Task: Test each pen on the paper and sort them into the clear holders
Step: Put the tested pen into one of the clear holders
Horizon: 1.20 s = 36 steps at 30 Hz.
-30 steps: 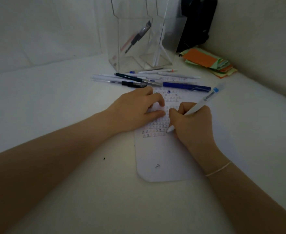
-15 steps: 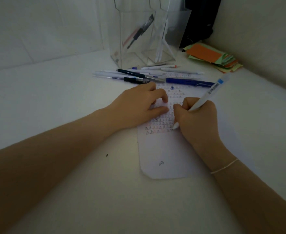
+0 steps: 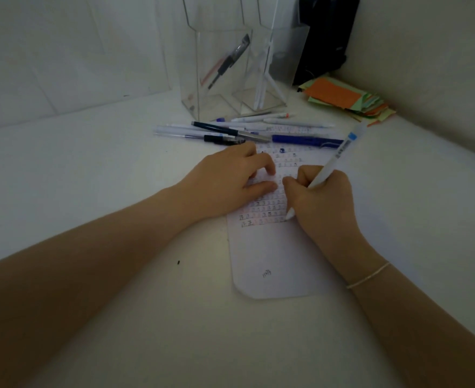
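Observation:
My right hand grips a white pen with a blue band, its tip touching the white paper at the end of the lowest row of small marks. My left hand lies flat on the paper's upper left, fingers spread, holding it down. Beyond the paper lies a loose row of several pens, among them a dark blue pen. Behind them stand two clear holders: the left holder has a black pen and a pink one leaning inside, the right holder has white pens.
A stack of orange and green paper slips lies at the back right by the wall. A black object stands in the corner behind the holders. Walls close the desk at the back and right.
My right hand has shifted slightly with the pen tip staying at the end of the bottom row of marks. The left hand stays on the paper.

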Each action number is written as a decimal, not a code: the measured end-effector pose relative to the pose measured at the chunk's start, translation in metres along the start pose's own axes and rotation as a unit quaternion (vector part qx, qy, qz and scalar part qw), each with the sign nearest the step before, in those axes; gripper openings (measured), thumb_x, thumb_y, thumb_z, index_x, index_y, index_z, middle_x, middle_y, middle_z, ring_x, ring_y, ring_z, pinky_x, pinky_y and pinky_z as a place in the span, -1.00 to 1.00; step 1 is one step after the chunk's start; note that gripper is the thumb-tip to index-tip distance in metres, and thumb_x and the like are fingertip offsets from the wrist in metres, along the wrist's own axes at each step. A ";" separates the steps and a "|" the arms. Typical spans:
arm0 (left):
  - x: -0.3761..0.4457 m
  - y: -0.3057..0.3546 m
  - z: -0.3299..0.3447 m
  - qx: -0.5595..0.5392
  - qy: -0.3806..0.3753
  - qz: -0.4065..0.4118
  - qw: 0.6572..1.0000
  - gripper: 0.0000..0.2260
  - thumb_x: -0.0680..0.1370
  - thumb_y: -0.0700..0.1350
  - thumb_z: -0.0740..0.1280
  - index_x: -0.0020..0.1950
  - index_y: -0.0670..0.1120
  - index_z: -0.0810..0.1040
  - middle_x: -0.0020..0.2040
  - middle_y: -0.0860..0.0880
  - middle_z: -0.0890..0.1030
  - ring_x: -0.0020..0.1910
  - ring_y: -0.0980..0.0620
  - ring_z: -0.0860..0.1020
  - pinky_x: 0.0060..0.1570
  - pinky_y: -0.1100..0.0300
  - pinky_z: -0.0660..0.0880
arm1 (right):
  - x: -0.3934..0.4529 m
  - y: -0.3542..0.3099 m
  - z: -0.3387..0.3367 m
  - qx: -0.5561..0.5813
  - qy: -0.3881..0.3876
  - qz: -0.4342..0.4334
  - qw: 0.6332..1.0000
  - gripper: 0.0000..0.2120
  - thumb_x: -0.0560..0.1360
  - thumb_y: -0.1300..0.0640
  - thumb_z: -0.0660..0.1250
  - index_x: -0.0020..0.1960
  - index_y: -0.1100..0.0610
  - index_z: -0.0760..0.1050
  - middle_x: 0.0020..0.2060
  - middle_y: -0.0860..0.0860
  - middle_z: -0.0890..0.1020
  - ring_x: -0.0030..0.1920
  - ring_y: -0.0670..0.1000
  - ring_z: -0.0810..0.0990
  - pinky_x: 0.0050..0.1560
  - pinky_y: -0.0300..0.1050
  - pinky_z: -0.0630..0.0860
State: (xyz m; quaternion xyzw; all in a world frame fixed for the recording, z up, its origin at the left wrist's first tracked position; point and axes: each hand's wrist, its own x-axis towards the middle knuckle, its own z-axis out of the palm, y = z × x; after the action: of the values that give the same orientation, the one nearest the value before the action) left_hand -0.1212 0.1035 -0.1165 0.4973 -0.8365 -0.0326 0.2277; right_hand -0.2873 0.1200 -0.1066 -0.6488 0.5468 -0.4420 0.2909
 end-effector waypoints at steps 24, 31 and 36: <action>0.002 0.008 -0.003 -0.079 0.067 0.123 0.987 -0.72 0.57 0.03 0.20 -0.15 -0.12 0.58 -0.20 0.01 0.55 -0.22 0.10 0.44 -0.16 0.18 0.38 | 0.009 -0.017 -0.017 0.256 0.152 -0.016 0.954 -0.63 0.45 0.34 0.39 0.02 0.01 0.28 -0.37 0.18 0.58 -0.53 0.06 0.54 -0.46 -0.17 0.54; 0.002 0.007 -0.007 -0.073 0.118 0.088 0.986 -0.76 0.58 0.03 0.22 -0.11 -0.07 0.59 -0.14 0.07 0.55 -0.14 0.17 0.44 -0.05 0.25 0.36 | 0.026 -0.031 -0.023 0.239 0.127 -0.027 0.962 -0.68 0.51 0.30 0.32 0.08 -0.01 0.27 -0.35 0.16 0.59 -0.54 0.02 0.53 -0.48 -0.16 0.51; 0.009 -0.046 -0.020 -0.011 0.216 -0.092 0.972 -0.69 0.50 0.08 0.18 0.02 -0.05 0.62 -0.06 0.01 0.57 -0.09 -0.01 0.57 -0.03 0.05 0.46 | 0.130 -0.103 -0.045 0.179 0.170 -0.150 0.957 -0.76 0.53 0.25 0.22 0.04 -0.01 0.22 -0.28 0.12 0.60 -0.44 -0.02 0.57 -0.35 -0.09 0.58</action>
State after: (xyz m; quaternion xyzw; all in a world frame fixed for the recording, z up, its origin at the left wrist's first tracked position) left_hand -0.0791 0.0767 -0.1083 0.5652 -0.7178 0.0454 0.4041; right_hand -0.2796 0.0228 0.0352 -0.5759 0.3963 -0.6753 0.2352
